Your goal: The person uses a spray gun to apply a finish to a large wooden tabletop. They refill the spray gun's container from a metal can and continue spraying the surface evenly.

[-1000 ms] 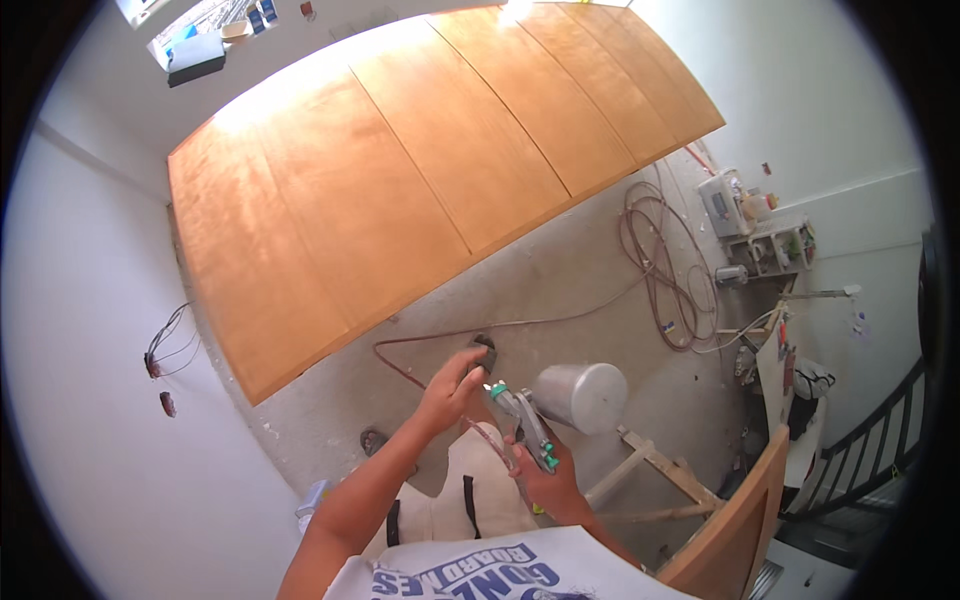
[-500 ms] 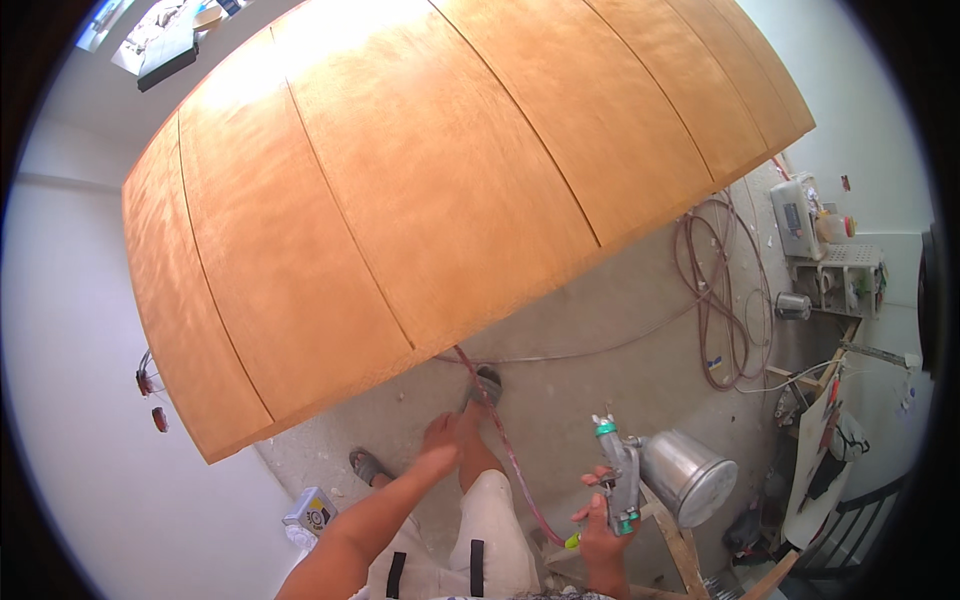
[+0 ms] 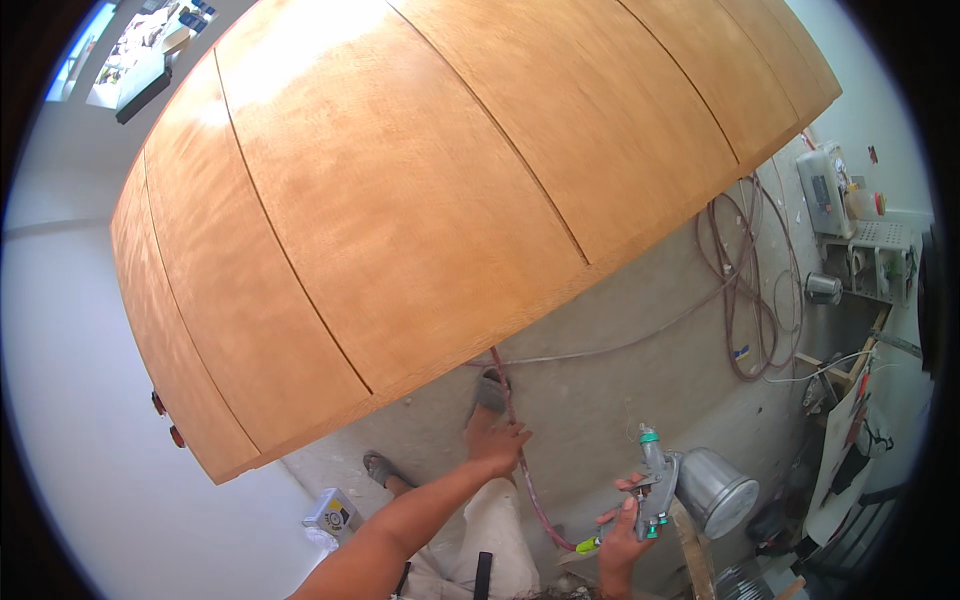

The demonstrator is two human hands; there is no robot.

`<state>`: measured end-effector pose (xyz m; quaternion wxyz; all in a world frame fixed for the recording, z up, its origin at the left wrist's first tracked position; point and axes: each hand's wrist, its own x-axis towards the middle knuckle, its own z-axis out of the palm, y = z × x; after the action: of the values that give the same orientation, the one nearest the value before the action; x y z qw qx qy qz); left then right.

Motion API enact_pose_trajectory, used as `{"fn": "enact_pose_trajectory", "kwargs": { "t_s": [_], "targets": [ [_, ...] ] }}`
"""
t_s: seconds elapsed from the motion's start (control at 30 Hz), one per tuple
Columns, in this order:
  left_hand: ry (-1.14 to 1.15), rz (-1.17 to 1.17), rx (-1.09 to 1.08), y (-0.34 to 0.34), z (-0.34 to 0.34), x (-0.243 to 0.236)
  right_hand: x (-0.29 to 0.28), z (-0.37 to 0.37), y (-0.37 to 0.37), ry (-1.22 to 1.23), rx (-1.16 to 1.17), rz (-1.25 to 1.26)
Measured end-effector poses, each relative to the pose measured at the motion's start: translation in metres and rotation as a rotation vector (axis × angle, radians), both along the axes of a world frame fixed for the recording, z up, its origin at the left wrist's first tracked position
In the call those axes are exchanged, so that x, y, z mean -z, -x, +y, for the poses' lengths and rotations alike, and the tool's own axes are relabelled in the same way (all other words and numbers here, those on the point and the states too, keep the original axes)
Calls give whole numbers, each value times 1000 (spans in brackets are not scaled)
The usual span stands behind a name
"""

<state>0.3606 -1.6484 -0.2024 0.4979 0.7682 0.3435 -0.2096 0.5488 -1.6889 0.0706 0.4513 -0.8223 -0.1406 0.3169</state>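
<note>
1. Left hand [image 3: 497, 447]: fingers curled loosely around a reddish air hose [image 3: 522, 470], held partway along its length. The hand is not clenched tight; the hose passes through the bent fingers, just near of the panel's near edge.
2. Right hand [image 3: 622, 530]: wrapped around the grip of a grey spray gun [image 3: 655, 485], fingers closed on the handle, forefinger at the trigger. The gun stands upright with its green-capped top pointing far.
3. A metal cup [image 3: 715, 492] is mounted on the gun's right side, tilted outward.
4. The hose runs from the base of the gun, loops left under the left hand, then goes far along the concrete floor [image 3: 620, 380] and under the panel.
5. A large wooden panel [image 3: 420, 200], orange-brown with dark seams, fills the far and left part of the view.
6. Coiled hoses [image 3: 745, 290] lie on the floor at far right, beside a shelf of equipment [image 3: 870, 250].
7. The person's sandalled feet [image 3: 488, 392] show just below the panel edge.
</note>
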Motion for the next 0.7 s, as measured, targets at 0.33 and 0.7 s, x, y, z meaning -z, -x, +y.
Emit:
{"fn": "enact_pose_trajectory", "kwargs": {
  "t_s": [0.33,0.7],
  "targets": [
    [-72,34,-5,14,9,-16,-2,-14,-12,22,77,22],
    [-25,-86,-19,86,-27,-78,-95,-4,76,-8,-55,18]
  ]
}}
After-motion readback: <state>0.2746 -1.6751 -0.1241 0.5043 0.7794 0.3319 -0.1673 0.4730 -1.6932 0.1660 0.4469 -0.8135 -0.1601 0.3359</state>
